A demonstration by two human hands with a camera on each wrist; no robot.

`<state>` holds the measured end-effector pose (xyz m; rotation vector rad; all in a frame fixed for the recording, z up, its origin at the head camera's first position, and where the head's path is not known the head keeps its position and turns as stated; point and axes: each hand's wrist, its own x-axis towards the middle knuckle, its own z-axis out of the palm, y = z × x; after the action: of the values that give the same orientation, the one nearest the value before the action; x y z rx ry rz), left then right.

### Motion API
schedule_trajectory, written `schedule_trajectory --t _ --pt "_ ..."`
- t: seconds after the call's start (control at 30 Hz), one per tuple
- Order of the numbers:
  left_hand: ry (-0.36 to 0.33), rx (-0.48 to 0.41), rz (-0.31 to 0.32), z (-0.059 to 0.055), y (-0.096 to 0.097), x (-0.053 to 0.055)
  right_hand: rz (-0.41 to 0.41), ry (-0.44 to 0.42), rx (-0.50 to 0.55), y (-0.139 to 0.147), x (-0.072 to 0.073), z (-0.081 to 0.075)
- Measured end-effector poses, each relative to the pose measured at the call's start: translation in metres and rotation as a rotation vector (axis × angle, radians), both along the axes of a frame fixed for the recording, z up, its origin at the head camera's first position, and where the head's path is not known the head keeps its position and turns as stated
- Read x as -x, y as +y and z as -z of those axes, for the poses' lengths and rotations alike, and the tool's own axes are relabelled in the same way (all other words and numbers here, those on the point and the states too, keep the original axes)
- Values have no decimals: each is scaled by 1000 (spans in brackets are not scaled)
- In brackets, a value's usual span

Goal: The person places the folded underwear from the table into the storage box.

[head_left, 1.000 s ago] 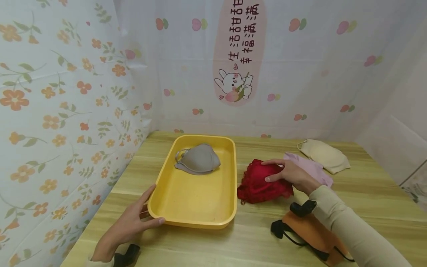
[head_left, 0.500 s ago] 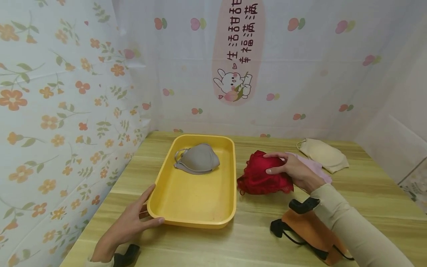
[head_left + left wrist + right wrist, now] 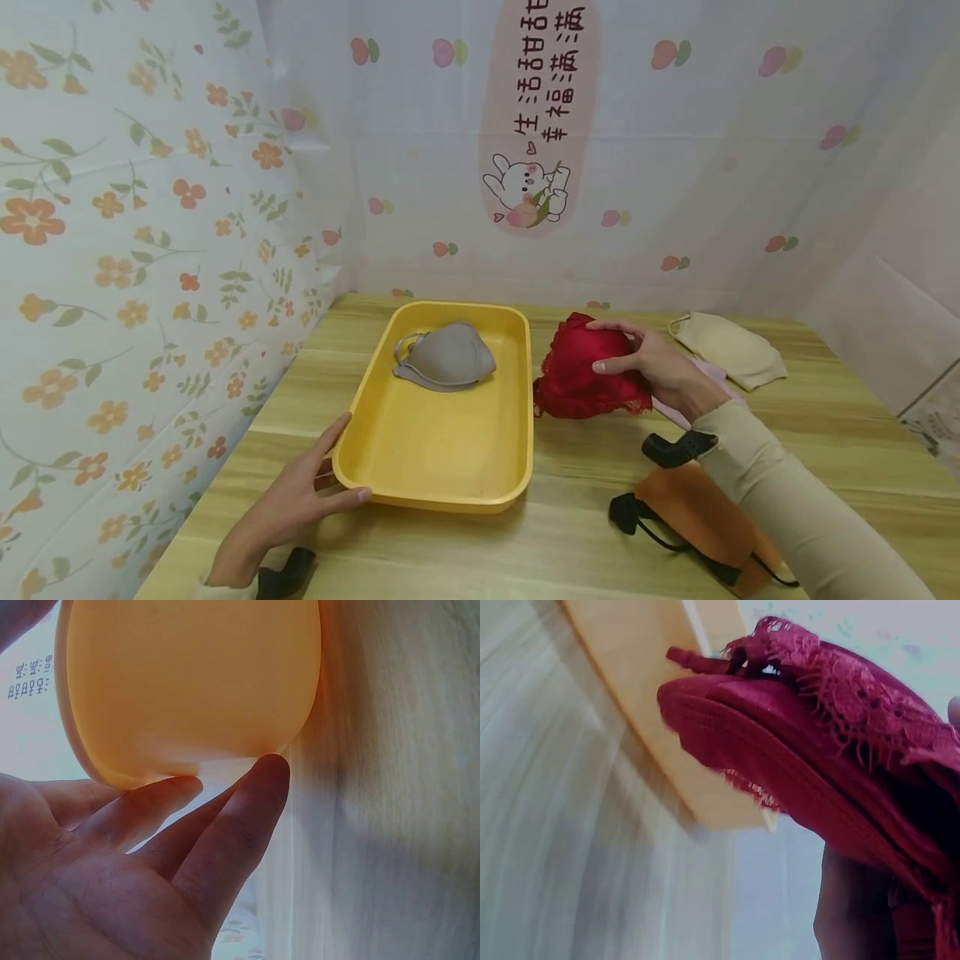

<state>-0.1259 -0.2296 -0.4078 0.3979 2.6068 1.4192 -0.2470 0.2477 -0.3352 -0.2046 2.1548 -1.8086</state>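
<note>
A red lace-trimmed bra is gripped by my right hand, thumb on the near side and fingers over the top. In the right wrist view the folded bra hangs clear of the table, beside the tray's outer wall. My left hand touches the near left corner of the yellow tray. Its fairly straight fingers rest against the tray's outer wall in the left wrist view. Inside the tray, toward the back, lies a grey bra.
Right of the tray lie a beige bra at the back and a lilac garment, partly hidden by my right hand. An orange bra with black straps is under my right forearm. Patterned sheets line the back and left of the wooden table.
My right hand has lifted the red bra off the table, raising it up and slightly back beside the tray. My left hand and the tray have stayed put.
</note>
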Motion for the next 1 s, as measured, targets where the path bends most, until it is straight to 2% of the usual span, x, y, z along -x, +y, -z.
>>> schedule_trajectory --t 0.23,0.43,0.57,0.73,1.0 --pt "-2 -7 5 1 0 1 -23 44 -9 -5 2 -21" --pt "12 -10 9 3 -2 1 -15 72 -33 -12 5 -43" --pt "11 -8 11 1 -2 1 -1 68 -18 -20 7 -52" --pt "9 -14 9 -1 -1 0 13 48 44 -34 12 -55" --pt "13 -29 25 0 -3 0 62 9 122 -59 26 -49"
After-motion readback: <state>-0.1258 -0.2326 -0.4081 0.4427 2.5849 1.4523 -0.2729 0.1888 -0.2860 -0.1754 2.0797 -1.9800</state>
